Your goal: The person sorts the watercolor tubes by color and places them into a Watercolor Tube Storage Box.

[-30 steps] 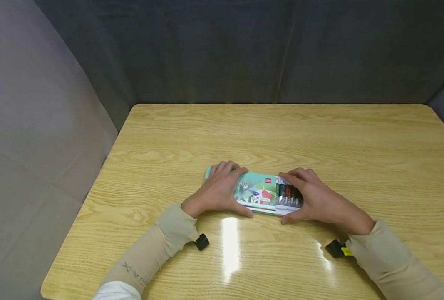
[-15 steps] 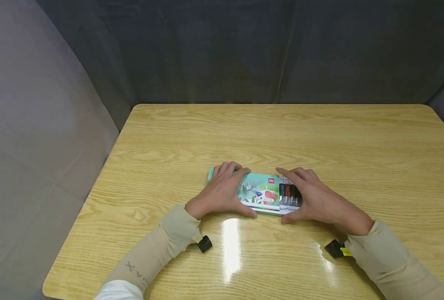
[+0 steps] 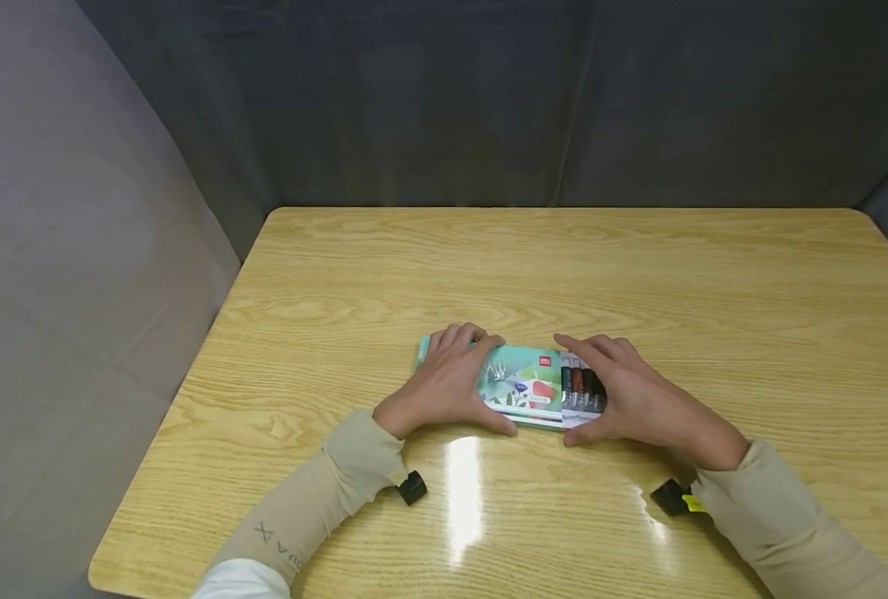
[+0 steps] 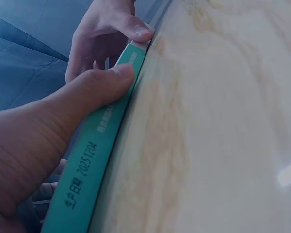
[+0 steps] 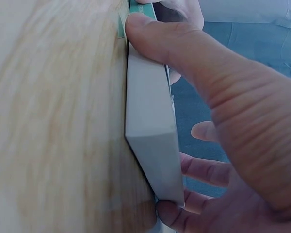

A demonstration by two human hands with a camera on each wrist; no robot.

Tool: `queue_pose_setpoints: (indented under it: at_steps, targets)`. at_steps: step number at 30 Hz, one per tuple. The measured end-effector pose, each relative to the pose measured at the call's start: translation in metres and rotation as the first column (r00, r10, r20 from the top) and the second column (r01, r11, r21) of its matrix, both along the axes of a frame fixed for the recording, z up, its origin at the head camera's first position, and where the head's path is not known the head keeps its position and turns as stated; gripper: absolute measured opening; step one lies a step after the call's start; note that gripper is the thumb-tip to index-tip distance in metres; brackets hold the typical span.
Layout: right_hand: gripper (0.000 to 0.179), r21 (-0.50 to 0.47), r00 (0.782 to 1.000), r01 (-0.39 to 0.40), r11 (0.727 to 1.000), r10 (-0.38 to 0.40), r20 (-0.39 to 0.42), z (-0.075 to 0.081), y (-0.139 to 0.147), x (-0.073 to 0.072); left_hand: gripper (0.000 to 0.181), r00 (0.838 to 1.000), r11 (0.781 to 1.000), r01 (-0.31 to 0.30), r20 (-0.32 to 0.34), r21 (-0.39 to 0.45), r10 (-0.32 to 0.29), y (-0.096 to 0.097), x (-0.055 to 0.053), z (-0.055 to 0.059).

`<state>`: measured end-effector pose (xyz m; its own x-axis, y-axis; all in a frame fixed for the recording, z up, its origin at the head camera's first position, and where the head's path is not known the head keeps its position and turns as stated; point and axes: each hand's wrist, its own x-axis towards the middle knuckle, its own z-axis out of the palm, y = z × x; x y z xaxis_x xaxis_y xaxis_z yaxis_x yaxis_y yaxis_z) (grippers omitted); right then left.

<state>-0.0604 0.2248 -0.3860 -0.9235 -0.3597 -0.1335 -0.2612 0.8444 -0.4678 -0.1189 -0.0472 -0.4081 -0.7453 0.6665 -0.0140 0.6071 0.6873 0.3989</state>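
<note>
A flat green cardboard sleeve [image 3: 518, 384] with a flower print lies on the wooden table. From its right end sticks out a white tray [image 5: 153, 97], in which several dark and brownish paint tubes [image 3: 578, 386] show in the head view. My left hand [image 3: 447, 383] grips the sleeve across its width, thumb along the near side edge and fingers over the far edge. Around the tray's exposed end my right hand [image 3: 634, 403] holds on, its thumb on the near side and its fingertips by the far edge. My right palm hides the tray's end in the head view.
The wood-grain table [image 3: 548, 274] has rounded corners. A dark curtain [image 3: 429, 108] hangs behind it and a grey cloth [image 3: 91, 274] on the left. Black wrist cameras stick out below the left cuff [image 3: 412, 488] and right cuff [image 3: 670, 497].
My left hand has slid the green sleeve slightly right, so it covers more of the tray and fewer tubes show. My right hand has stayed nearly still on the tray's end.
</note>
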Motion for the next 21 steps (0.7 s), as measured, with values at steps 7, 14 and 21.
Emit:
queue_pose_setpoints:
  at_steps: [7,14,21]
  targets:
    - [0.126,-0.029,1.0,-0.029,0.999,0.029,-0.01,0.0,-0.002,-0.001,0.119,1.0,1.0,0.014,0.014,-0.009,-0.014,0.007,0.004,0.002]
    - [0.117,-0.082,0.998,-0.066,0.994,0.065,-0.022,-0.003,-0.005,0.0,0.119,0.999,0.998,0.036,-0.006,-0.044,-0.037,0.016,0.007,0.001]
    - [0.107,-0.094,0.997,-0.076,0.993,0.073,-0.033,-0.005,-0.007,0.0,0.119,0.999,0.999,0.027,-0.026,-0.041,-0.028,0.021,0.009,-0.001]
